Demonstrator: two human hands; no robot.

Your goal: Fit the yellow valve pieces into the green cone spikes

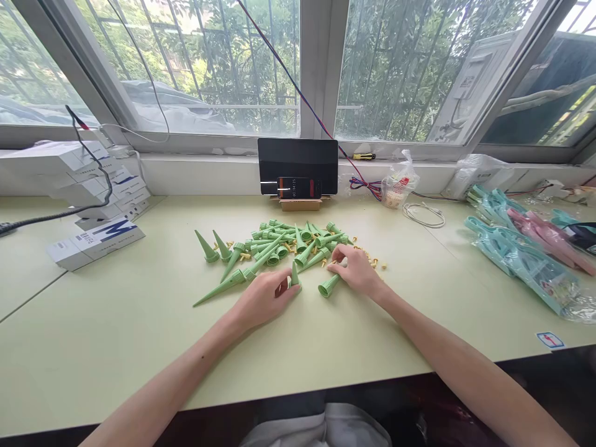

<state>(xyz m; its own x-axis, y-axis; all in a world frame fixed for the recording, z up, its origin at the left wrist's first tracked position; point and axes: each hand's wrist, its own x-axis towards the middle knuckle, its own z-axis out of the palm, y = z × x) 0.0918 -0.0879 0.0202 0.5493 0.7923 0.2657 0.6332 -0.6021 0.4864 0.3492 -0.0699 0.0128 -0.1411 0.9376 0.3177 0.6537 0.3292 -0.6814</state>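
Near the middle of the surface (139, 347), a green spike (295, 278) is held upright by the left hand (266, 297), its fingers curled narrowly around the lower part. Toward the right edge from it, a green cone (329, 285) lies beside the right hand (357, 271), whose fingers are drawn together; whether anything is pinched there cannot be told. Toward the back edge, more spikes (305, 254) are heaped among yellow pegs (374, 263). Single pieces appear to be being handled; a steady left hold and a precise right pinch are called for.
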